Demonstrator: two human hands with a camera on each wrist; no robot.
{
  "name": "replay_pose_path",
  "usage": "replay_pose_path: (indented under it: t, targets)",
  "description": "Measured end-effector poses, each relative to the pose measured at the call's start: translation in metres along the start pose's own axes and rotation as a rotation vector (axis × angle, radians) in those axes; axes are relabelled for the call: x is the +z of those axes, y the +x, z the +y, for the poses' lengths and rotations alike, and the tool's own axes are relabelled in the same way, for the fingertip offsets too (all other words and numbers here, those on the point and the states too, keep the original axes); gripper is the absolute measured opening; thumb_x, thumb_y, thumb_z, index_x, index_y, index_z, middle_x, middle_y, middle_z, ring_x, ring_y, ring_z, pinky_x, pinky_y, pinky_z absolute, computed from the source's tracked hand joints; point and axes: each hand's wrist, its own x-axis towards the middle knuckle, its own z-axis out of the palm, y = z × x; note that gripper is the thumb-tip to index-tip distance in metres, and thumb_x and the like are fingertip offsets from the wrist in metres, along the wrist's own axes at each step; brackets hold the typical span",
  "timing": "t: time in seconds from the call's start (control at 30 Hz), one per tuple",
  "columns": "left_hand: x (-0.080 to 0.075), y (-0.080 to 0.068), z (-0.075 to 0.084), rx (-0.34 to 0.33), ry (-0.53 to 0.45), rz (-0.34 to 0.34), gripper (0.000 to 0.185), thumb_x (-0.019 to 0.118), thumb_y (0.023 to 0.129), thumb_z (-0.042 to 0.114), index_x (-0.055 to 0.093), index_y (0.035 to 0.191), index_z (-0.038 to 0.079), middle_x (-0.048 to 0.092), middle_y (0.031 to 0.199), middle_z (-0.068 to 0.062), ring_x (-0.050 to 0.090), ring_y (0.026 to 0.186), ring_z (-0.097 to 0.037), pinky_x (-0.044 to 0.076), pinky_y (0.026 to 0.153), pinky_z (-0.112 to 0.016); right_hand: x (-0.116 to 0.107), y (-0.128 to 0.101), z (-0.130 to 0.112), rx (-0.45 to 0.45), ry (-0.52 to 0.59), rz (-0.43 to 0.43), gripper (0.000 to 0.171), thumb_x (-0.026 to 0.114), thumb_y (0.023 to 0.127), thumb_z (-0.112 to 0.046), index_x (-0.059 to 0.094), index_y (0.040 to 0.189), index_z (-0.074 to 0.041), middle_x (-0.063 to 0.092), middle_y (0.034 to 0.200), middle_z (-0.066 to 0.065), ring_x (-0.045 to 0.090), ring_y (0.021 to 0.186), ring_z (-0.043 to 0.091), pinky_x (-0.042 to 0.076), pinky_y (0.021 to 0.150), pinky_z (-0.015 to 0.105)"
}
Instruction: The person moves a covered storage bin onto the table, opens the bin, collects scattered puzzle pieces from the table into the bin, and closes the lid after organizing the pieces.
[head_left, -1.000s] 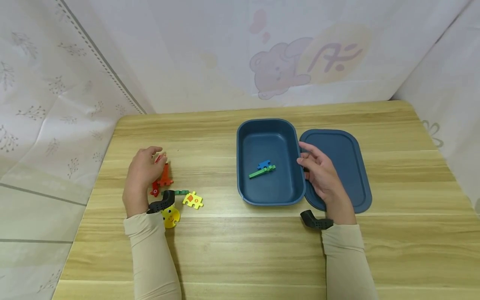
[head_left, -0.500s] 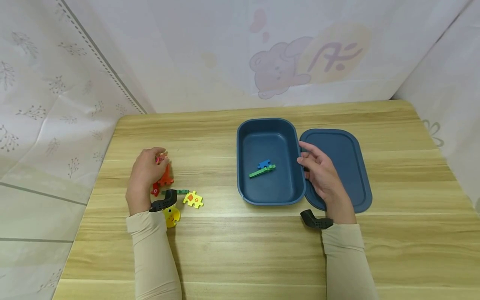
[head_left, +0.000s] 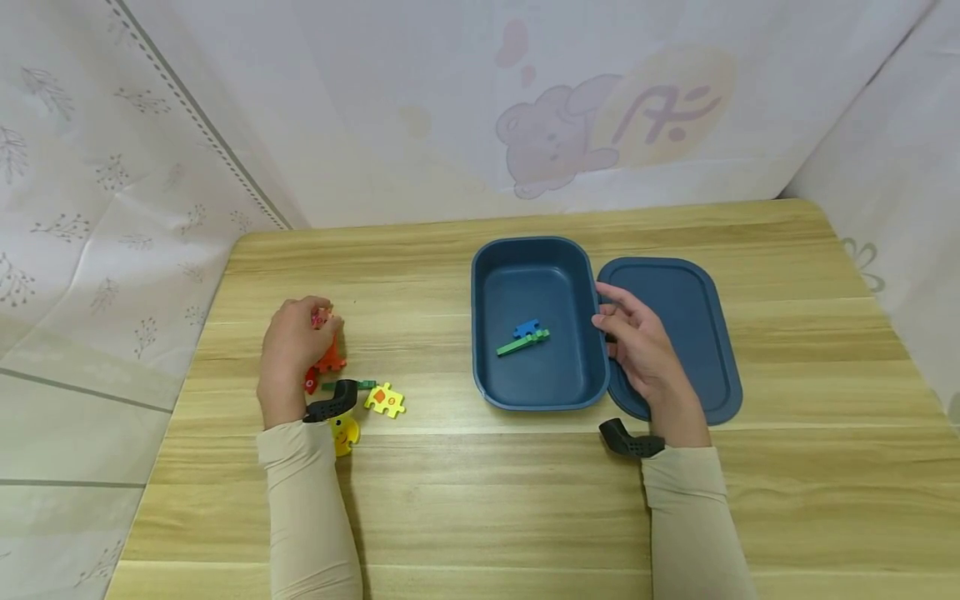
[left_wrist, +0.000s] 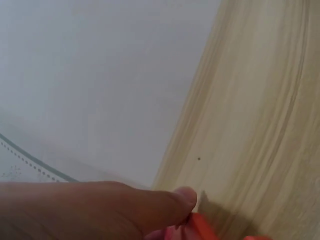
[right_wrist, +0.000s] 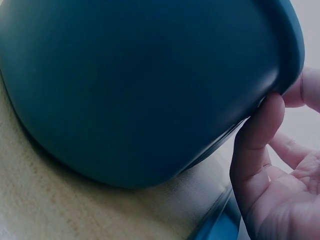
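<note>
At the left of the table, my left hand [head_left: 294, 337] pinches a small pink and orange puzzle piece [head_left: 321, 317], much of it hidden by the fingers. Its thumb tip meets a reddish piece [left_wrist: 182, 233] in the left wrist view. An orange piece [head_left: 330, 358] and a red one [head_left: 311, 382] lie just below that hand. My right hand [head_left: 637, 346] holds the right rim of a dark blue box [head_left: 540, 407] with thumb and bent fingers. Inside the box are a blue puzzle piece [head_left: 527, 327] and a green one [head_left: 522, 342].
A flat blue lid [head_left: 678, 333] lies right of the box, partly under my right hand. Near my left wrist are a yellow puzzle piece [head_left: 386, 400], a dark green one [head_left: 366, 385] and a yellow piece with a smiling face [head_left: 346, 435]. Patterned cloth [head_left: 390, 108] hangs behind the table.
My left hand has shifted slightly right, its fingers now around the pink and orange puzzle piece. My right hand has stayed at the box rim.
</note>
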Motion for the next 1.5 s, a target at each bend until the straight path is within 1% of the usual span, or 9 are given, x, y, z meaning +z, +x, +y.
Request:
replay_pose_path:
  t: [0.13, 0.2, 0.4, 0.7, 0.9, 1.0, 1.23, 1.33, 1.5]
  targets:
    - [0.0033, 0.0018, 0.0015, -0.017, 0.028, 0.041, 0.040, 0.061, 0.103, 0.020, 0.066, 0.137, 0.000, 0.061, 0.136, -0.032, 0.058, 0.123, -0.051, 0.053, 0.095, -0.064, 0.0000, 0.0000, -0.0002, -0.002, -0.001, 0.000, 0.058, 0.056, 0.108, -0.007, 0.037, 0.162, -0.008, 0.062, 0.105, -0.006, 0.062, 0.088, 0.006, 0.059, 0.068, 0.022]
    - [0.0046, 0.0027, 0.0018, -0.019, 0.037, 0.051, 0.038, 0.060, 0.103, 0.018, 0.067, 0.136, 0.001, 0.061, 0.136, -0.032, 0.059, 0.122, -0.052, 0.053, 0.093, -0.065, 0.0000, 0.0000, -0.0002, -0.003, 0.001, 0.000, 0.058, 0.057, 0.108, -0.008, 0.037, 0.162, -0.008, 0.062, 0.105, -0.006, 0.063, 0.088, 0.006, 0.059, 0.068, 0.022]
    - [0.0058, 0.0034, 0.0018, -0.026, 0.032, 0.061, 0.037, 0.058, 0.101, 0.013, 0.069, 0.134, -0.001, 0.061, 0.136, -0.034, 0.059, 0.120, -0.054, 0.053, 0.091, -0.065, 0.0006, -0.0003, 0.0002, -0.011, 0.006, -0.005, 0.059, 0.059, 0.107, -0.009, 0.036, 0.162, -0.007, 0.062, 0.105, -0.006, 0.064, 0.087, 0.006, 0.059, 0.068, 0.022]
    - [0.0057, 0.0036, 0.0023, -0.019, 0.018, 0.073, 0.035, 0.057, 0.099, 0.011, 0.072, 0.128, -0.001, 0.063, 0.132, -0.032, 0.061, 0.115, -0.050, 0.053, 0.085, -0.058, 0.0007, 0.0001, 0.0008, -0.017, 0.011, -0.007, 0.059, 0.059, 0.107, -0.009, 0.037, 0.162, -0.007, 0.064, 0.105, -0.005, 0.065, 0.086, 0.006, 0.060, 0.068, 0.022]
    - [0.0050, 0.0043, 0.0000, 0.002, 0.000, 0.060, 0.032, 0.057, 0.104, 0.014, 0.071, 0.128, -0.003, 0.067, 0.126, -0.029, 0.061, 0.112, -0.044, 0.052, 0.093, -0.058, 0.0004, -0.0001, 0.0008, -0.015, 0.011, -0.004, 0.058, 0.059, 0.107, -0.009, 0.038, 0.161, -0.008, 0.063, 0.105, -0.006, 0.064, 0.087, 0.006, 0.059, 0.068, 0.022]
    - [0.0043, 0.0038, -0.0006, 0.010, -0.010, 0.063, 0.032, 0.057, 0.106, 0.014, 0.069, 0.130, -0.004, 0.069, 0.125, -0.028, 0.061, 0.112, -0.044, 0.052, 0.097, -0.059, 0.0005, 0.0001, 0.0005, -0.011, 0.010, 0.000, 0.056, 0.059, 0.107, -0.008, 0.040, 0.160, -0.009, 0.063, 0.105, -0.005, 0.064, 0.087, 0.006, 0.060, 0.068, 0.021]
    - [0.0026, 0.0024, 0.0034, 0.049, -0.054, 0.094, 0.033, 0.058, 0.107, 0.013, 0.068, 0.132, -0.005, 0.067, 0.128, -0.030, 0.060, 0.115, -0.045, 0.050, 0.101, -0.060, 0.0009, 0.0005, 0.0005, -0.006, 0.012, -0.002, 0.055, 0.058, 0.107, -0.007, 0.040, 0.160, -0.009, 0.063, 0.104, -0.006, 0.064, 0.087, 0.005, 0.059, 0.068, 0.021]
    - [0.0018, 0.0028, 0.0054, 0.072, -0.084, 0.109, 0.032, 0.059, 0.106, 0.010, 0.068, 0.132, -0.005, 0.065, 0.127, -0.030, 0.059, 0.118, -0.045, 0.049, 0.104, -0.060, 0.0007, 0.0005, 0.0007, -0.013, 0.015, -0.003, 0.056, 0.059, 0.107, -0.008, 0.040, 0.160, -0.009, 0.063, 0.104, -0.006, 0.065, 0.086, 0.006, 0.060, 0.068, 0.022]
    - [0.0019, 0.0037, 0.0073, 0.101, -0.104, 0.122, 0.030, 0.059, 0.105, 0.008, 0.068, 0.131, -0.006, 0.065, 0.125, -0.029, 0.058, 0.121, -0.044, 0.047, 0.106, -0.060, 0.0005, -0.0001, 0.0011, -0.015, 0.018, -0.007, 0.058, 0.059, 0.107, -0.008, 0.038, 0.161, -0.008, 0.064, 0.105, -0.006, 0.065, 0.087, 0.006, 0.060, 0.069, 0.022]
